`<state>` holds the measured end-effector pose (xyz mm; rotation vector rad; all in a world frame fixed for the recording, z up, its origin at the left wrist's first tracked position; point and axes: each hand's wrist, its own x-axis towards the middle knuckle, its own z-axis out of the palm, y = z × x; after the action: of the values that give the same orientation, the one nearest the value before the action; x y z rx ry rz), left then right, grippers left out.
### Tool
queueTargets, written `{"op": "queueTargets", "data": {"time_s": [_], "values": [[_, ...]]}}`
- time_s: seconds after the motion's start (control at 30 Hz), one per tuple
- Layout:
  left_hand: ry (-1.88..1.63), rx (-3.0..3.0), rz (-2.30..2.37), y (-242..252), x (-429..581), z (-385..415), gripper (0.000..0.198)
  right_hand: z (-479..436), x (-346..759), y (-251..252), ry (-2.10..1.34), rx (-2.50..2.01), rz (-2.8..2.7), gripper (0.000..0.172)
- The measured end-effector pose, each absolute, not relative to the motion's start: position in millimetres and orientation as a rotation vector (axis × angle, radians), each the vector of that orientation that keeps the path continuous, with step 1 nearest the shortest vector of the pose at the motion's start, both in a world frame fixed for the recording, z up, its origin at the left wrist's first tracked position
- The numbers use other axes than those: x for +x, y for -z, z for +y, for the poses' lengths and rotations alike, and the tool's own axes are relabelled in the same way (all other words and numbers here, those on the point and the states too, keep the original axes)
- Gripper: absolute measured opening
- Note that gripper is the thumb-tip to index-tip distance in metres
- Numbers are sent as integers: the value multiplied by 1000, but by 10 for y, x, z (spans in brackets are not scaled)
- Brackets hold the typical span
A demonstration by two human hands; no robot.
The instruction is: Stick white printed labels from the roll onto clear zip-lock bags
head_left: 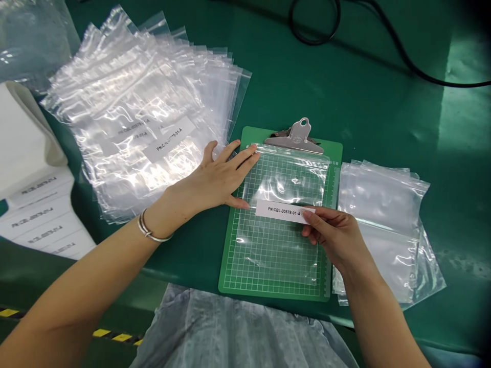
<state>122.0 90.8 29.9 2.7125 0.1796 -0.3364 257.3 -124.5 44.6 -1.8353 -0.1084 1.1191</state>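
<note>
A clear zip bag [276, 255] lies flat on a green gridded clipboard [335, 148], its zip end just below the metal clip [299, 137]. Between the thumb and fingers of my right hand [337, 232] is a white printed label [282, 210], reading PN:CBL-00578-01-A, over the middle of the bag. Whether the label touches the bag I cannot tell. My left hand [220, 176] has its fingers spread, with the fingertips at the bag's upper left corner and the thumb by its left edge.
To the left, a fanned pile of zip bags [134, 92] has a labelled one on top. Beside it lies a sheet of printed labels [42, 220]. More clear bags [379, 204] are stacked right of the clipboard. A black cable [399, 46] crosses the green table [368, 112] at the back.
</note>
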Motion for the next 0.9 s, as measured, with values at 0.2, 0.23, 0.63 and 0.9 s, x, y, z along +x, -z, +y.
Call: {"op": "queueTargets", "data": {"time_s": [0.2, 0.23, 0.63, 0.9], "values": [[387, 2735, 176, -329, 1220, 906, 91, -1226, 2572, -486, -1145, -1824, -80, 20], [389, 2736, 175, -330, 1219, 907, 90, -1223, 2571, -489, -1147, -1826, -80, 20], [351, 2738, 164, -305, 1215, 909, 87, -1232, 2564, -468, -1138, -1843, -75, 21], [322, 2747, 159, -290, 1202, 911, 88, -1262, 2563, -431, -1119, -1885, -104, 24]]}}
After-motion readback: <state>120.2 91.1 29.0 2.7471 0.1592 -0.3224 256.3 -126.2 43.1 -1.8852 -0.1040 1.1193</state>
